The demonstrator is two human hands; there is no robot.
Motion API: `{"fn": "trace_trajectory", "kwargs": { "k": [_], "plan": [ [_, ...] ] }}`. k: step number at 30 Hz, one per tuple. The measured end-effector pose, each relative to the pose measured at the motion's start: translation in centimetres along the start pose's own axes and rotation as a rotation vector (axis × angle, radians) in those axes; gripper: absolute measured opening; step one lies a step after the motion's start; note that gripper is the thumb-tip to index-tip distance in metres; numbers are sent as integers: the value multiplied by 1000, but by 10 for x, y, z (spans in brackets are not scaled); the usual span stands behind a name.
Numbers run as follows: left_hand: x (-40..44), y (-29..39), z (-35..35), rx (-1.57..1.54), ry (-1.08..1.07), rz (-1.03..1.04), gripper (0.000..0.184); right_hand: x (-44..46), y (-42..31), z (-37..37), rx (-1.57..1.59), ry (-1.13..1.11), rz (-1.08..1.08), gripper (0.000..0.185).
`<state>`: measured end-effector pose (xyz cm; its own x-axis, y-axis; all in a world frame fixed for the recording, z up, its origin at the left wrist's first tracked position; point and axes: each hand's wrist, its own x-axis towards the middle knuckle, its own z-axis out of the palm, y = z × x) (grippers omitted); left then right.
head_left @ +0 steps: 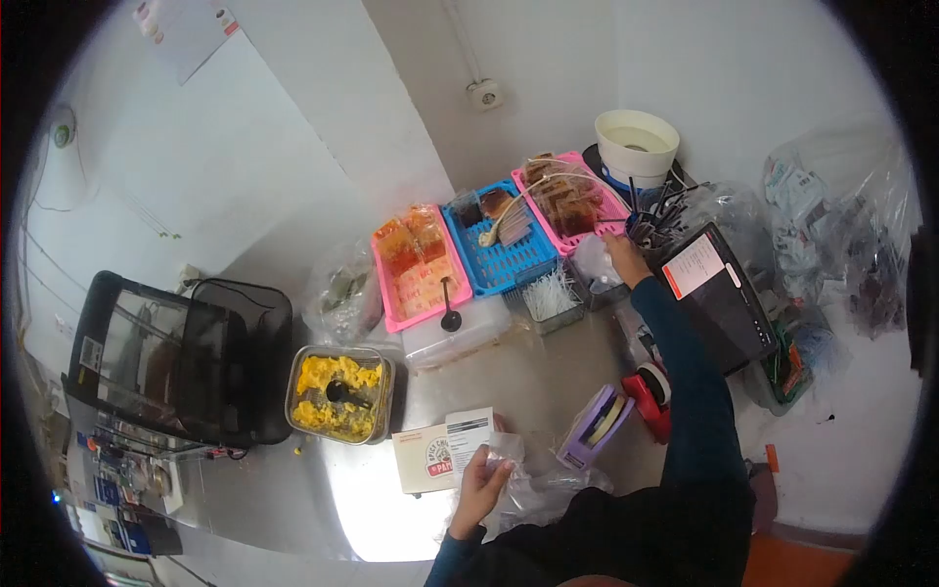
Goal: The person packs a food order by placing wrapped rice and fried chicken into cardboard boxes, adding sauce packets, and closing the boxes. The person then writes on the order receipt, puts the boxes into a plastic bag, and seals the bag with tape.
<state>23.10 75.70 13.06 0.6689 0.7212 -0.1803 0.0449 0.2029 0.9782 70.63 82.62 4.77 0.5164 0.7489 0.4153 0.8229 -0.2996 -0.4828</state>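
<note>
My left hand [479,489] is closed on a clear plastic bag [506,448] at the front of the metal table. Beside it lies a box with red print [421,460], with a printed paper slip [471,430] on it. My right hand [624,259] reaches to the back, over the edge of a small tub with clear whitish plastic [595,262]. Its fingers look drawn together, and what they grip is too small to make out. A holder of black utensils [655,227] stands close to that hand.
Pink baskets [391,318] and a blue basket [509,277] hold sauce packets. A tub of yellow food [337,435] sits left. A purple tape dispenser [592,430], a red tape dispenser [646,401] and a tablet [738,323] are on the right. A white bowl [636,157] stands behind.
</note>
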Motion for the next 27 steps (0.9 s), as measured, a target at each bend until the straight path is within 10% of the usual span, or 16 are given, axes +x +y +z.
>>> {"fn": "trace_trajectory", "kwargs": {
  "k": [13, 16, 22, 27],
  "plan": [
    [-7, -3, 9, -113, 38, -24, 26, -2, -18, -22, -241, -140, 19, 12],
    [-9, 3, 9, -71, 38, -26, 27, -2, 3, -6, -98, 258, -468, 10],
    [-3, 21, 4, 20, -86, -67, 26, -7, 0, -14, -172, -102, -85, 13],
    [4, 19, 9, 31, -81, -5, 25, -9, 16, 8, -236, 64, -43, 16]
  ]
}}
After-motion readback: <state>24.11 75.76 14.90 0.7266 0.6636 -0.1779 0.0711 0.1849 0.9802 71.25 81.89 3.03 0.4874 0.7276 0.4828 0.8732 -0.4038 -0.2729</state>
